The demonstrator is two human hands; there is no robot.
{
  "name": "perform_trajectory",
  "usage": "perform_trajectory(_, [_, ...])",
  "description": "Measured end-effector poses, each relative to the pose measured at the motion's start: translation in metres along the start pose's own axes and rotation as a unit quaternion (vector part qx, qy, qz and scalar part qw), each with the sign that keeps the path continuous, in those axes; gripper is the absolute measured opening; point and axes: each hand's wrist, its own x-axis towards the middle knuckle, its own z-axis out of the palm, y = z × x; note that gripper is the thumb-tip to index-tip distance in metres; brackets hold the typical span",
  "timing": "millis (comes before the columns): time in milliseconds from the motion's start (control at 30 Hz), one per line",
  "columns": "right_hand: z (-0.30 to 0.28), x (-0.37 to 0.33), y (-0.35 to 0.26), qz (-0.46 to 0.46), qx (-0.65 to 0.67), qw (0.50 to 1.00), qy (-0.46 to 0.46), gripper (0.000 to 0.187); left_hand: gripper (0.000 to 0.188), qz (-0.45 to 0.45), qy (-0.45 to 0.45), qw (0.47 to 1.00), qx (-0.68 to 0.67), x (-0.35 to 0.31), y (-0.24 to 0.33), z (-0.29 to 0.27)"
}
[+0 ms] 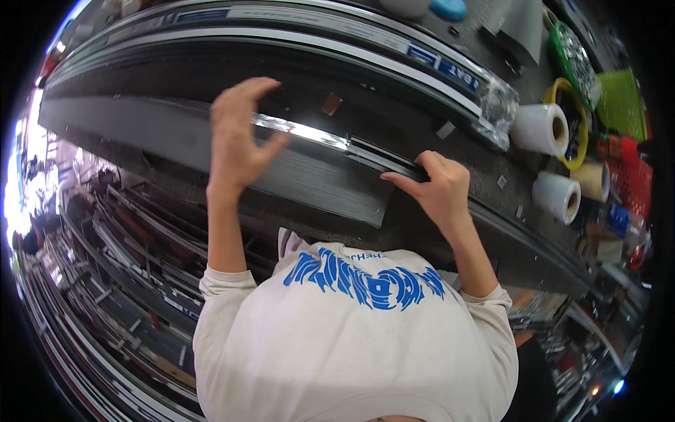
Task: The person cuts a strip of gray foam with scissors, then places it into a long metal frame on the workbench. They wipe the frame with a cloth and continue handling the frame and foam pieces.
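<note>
A long dark metal profile [309, 179] lies across the workbench in front of me, with a shiny silver strip [302, 131] along its top edge. My left hand [238, 133] hovers over that strip, fingers curled and spread, the thumb close to the shiny edge and holding nothing. My right hand [437, 188] is further right, its fingers pinching a narrow black strip [383, 157] that sits on the profile's upper edge. My white shirt with a blue print fills the lower middle of the view.
More long profiles in clear plastic wrap [496, 105] lie behind. Two white rolls [541, 128] [559, 197], a yellow ring, green baskets [619, 102] and a red basket [633, 183] crowd the right. Stacked profiles [119, 281] lie lower left.
</note>
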Motion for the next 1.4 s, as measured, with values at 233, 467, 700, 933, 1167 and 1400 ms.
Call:
perform_trajectory(233, [0.045, 0.053, -0.062, -0.032, 0.01, 0.999, -0.005, 0.049, 0.066, -0.394, 0.067, 0.875, 0.274, -0.072, -0.107, -0.051])
perform_trajectory(467, [0.128, 0.147, -0.159, -0.032, -0.001, 0.999, -0.02, 0.055, 0.075, -0.42, 0.073, 0.872, 0.239, -0.092, -0.104, -0.027])
perform_trajectory(700, [0.249, 0.28, -0.3, -0.054, -0.003, 0.999, -0.002, 0.059, 0.093, -0.275, 0.075, 0.945, 0.161, -0.107, -0.127, -0.066])
perform_trajectory(933, [0.314, 0.352, -0.39, -0.067, -0.036, 0.997, 0.009, 0.06, 0.079, -0.034, 0.01, 0.995, 0.089, -0.122, -0.183, -0.104])
perform_trajectory(1167, [0.402, 0.455, -0.477, -0.071, -0.024, 0.997, -0.021, 0.059, 0.034, 0.157, 0.042, 0.947, -0.278, -0.118, -0.313, -0.179])
perform_trajectory(1400, [0.489, 0.55, -0.586, -0.068, -0.019, 0.997, -0.017, 0.057, 0.03, -0.198, 0.308, 0.928, 0.068, -0.106, -0.678, -0.337])
